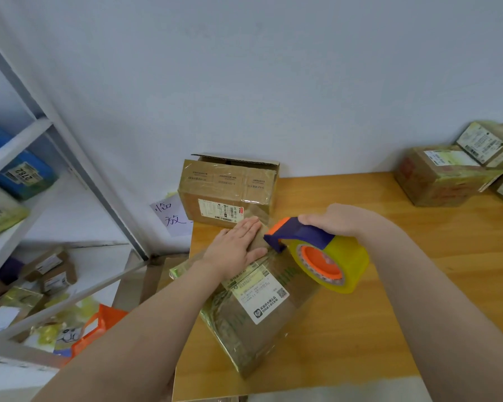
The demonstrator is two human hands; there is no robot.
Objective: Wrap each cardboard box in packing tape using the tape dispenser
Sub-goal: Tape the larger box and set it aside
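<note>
- A grey metal shelf rack (15,140) stands at the far left. Its boards hold a blue labelled parcel (24,172) and several small brown labelled parcels (53,271).
- The left hand (238,242) lies palm down with straight, closed fingers, pressing flat on the far end of a tape-wrapped brown cardboard box with a white label (244,338). It grips nothing.
- This box lies at an angle on the left part of the light wooden desk (389,285).
- Behind it, against the wall, stands a second brown cardboard box with raised top flaps (230,190). What is inside it cannot be seen.
- The right hand (331,219) curls over the handle of a blue-and-orange tape dispenser with a yellowish clear roll (323,256). The dispenser's front edge meets the wrapped box just beside the left fingertips.
- Taped, labelled cardboard boxes (439,181) are piled at the desk's far right.
</note>
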